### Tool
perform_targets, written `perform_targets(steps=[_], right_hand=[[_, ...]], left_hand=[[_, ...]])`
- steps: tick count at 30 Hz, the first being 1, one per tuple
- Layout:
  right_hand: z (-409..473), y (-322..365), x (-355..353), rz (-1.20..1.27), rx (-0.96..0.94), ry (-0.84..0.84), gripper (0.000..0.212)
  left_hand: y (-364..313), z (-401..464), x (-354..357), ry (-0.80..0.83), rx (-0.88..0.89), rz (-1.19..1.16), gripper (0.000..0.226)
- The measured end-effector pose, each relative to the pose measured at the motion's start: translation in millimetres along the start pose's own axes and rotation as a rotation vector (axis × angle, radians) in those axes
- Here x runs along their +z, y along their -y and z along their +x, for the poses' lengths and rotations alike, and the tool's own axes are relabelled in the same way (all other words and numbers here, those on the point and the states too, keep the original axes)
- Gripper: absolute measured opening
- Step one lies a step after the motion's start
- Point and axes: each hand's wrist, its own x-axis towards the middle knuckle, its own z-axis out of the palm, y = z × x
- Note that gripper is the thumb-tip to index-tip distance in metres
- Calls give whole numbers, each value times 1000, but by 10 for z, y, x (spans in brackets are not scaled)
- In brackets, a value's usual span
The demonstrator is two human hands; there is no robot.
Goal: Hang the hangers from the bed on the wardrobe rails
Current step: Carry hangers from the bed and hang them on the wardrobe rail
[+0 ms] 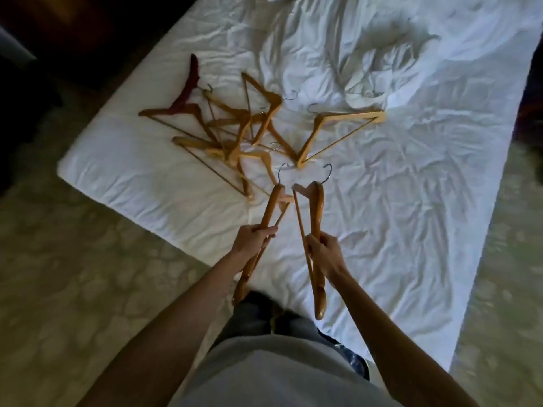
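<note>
Two wooden hangers are up off the bed (411, 201), one in each of our hands. Our left hand (252, 239) curls round the arm and bar of the left hanger (269, 212); our right hand (323, 254) grips the right hanger (316, 212) the same way. Both hooks point toward the bed's far end. On the bed, just beyond our hands, lies a tangled pile of hangers (232, 130), with a paler hanger (338, 127) beside the pile.

Both hands (289, 248) grip wooden hangers (316, 212) above the bed (411, 201).
</note>
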Motion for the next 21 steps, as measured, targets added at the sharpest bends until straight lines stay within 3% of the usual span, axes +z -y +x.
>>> perform_targets(steps=[8,21], right_hand=[[-242,327,1433,-236,-143,279,26],[-975,779,4836,-681,-389,752,32]], left_hand=[[838,-479,-1201,-337,4,-393,30],[2307,-1202,-3752,-735,-25,-904,31]])
